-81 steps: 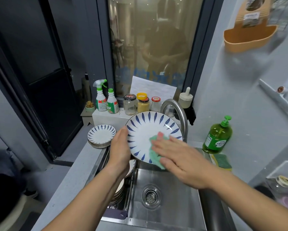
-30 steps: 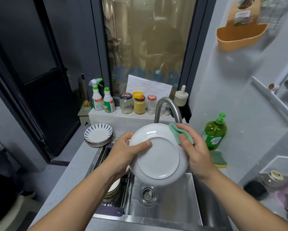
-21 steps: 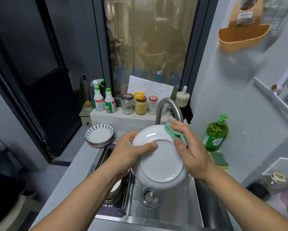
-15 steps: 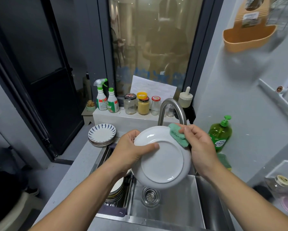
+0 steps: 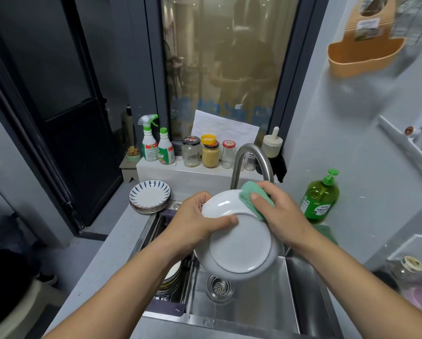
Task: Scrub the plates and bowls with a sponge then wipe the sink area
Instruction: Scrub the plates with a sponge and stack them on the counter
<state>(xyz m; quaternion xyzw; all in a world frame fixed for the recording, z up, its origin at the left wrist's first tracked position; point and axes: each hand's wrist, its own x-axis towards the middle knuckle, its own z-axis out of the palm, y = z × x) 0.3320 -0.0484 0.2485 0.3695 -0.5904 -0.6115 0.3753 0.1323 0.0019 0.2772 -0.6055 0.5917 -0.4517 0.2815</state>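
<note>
Head view: the plate (image 5: pixel 239 243), frame centre above the sink (image 5: pixel 254 302), is now turned underside-out. Left hand (image 5: pixel 192 223) grips its left rim. Right hand (image 5: pixel 283 216) pinches the sponge (image 5: pixel 250 194), shifted onto the upper-right edge. Judged: back-scrubbing under way.

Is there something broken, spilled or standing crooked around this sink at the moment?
Nothing stands out. The white plate, held by the left hand with the right hand's green sponge on its rim, shows no chip or crack. The stack of plates on the counter sits level, and the soap bottle stands upright.
</note>
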